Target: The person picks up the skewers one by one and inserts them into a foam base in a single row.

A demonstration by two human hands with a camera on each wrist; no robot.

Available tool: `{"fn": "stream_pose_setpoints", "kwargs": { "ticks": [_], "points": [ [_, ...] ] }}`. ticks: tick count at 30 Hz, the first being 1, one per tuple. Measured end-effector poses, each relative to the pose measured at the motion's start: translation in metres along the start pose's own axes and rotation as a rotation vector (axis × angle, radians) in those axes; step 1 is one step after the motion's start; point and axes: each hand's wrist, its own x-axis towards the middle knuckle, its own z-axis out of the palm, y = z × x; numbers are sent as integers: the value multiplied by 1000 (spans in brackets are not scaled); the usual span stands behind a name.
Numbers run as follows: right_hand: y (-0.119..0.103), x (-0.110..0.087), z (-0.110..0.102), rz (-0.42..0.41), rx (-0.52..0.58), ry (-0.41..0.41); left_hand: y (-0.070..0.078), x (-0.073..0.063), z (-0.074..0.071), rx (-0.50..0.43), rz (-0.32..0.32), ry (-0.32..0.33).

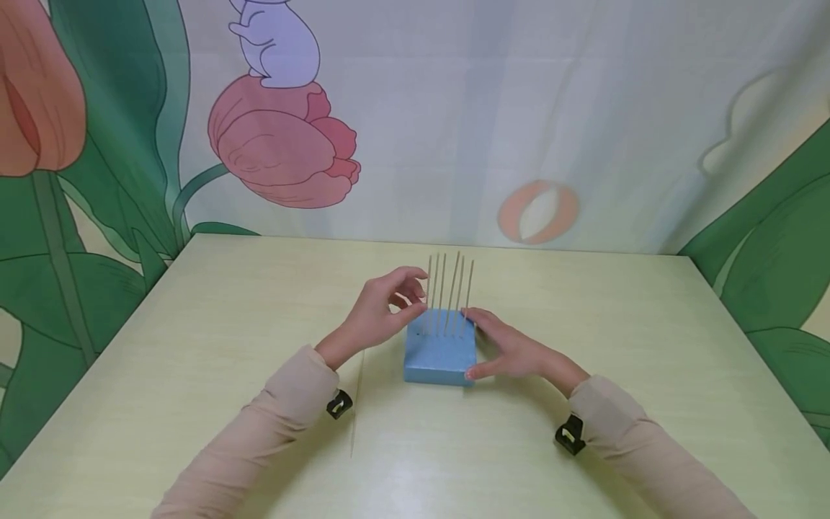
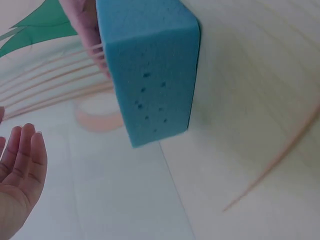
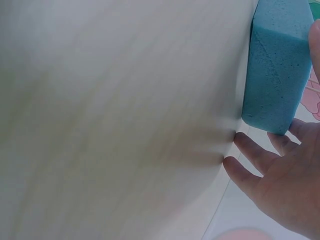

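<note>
A blue foam block [image 1: 441, 357] sits on the table with several thin wooden sticks [image 1: 452, 292] standing upright in its top. Small holes dot one side of the block [image 2: 150, 95] in the left wrist view. My left hand [image 1: 389, 306] is beside the leftmost stick, thumb and index fingertips apart; whether they touch it I cannot tell. My right hand [image 1: 509, 349] holds the block by its right side, thumb at the front corner and fingers at the back. The right wrist view shows fingers [image 3: 255, 152] spread around the block's end.
A loose stick [image 1: 358, 396] lies on the pale wooden table [image 1: 259, 288], under and beside the left forearm. Behind the table hangs a curtain [image 1: 421, 144] printed with tulips and a white animal. Each wrist carries a small black camera mount [image 1: 570, 435].
</note>
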Motion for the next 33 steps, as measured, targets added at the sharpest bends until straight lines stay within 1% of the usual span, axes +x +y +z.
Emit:
{"fn": "stream_pose_setpoints", "kwargs": {
  "ticks": [5,8,10,13,14,18,21,25,30,33],
  "points": [
    [1,0,0,-5,-7,3,-3,-6,-17,-1,-25,-34],
    [1,-1,-1,-5,-9,0,-9,-12,-28,36,-46,-70],
    [1,-1,-1,-11,-13,-4,-14,-17,-34,74,-73,-100],
    [1,-1,-1,-14,-17,-4,-23,-25,-42,136,-139,-169],
    [2,0,-1,-16,-19,-4,-26,-27,-44,156,-171,-198],
    [2,0,-1,-14,-19,-4,-38,-37,-51,207,-285,-342],
    [3,0,0,-16,-13,-5,-47,-44,-55,236,-337,-438],
    [3,0,1,-37,-8,-3,-56,-49,-56,299,-376,-526],
    [3,1,1,-40,-7,-7,-63,-53,-54,470,-426,-619],
    [2,1,1,-30,-6,-11,-67,-56,-51,553,-430,-660]
  ]
}}
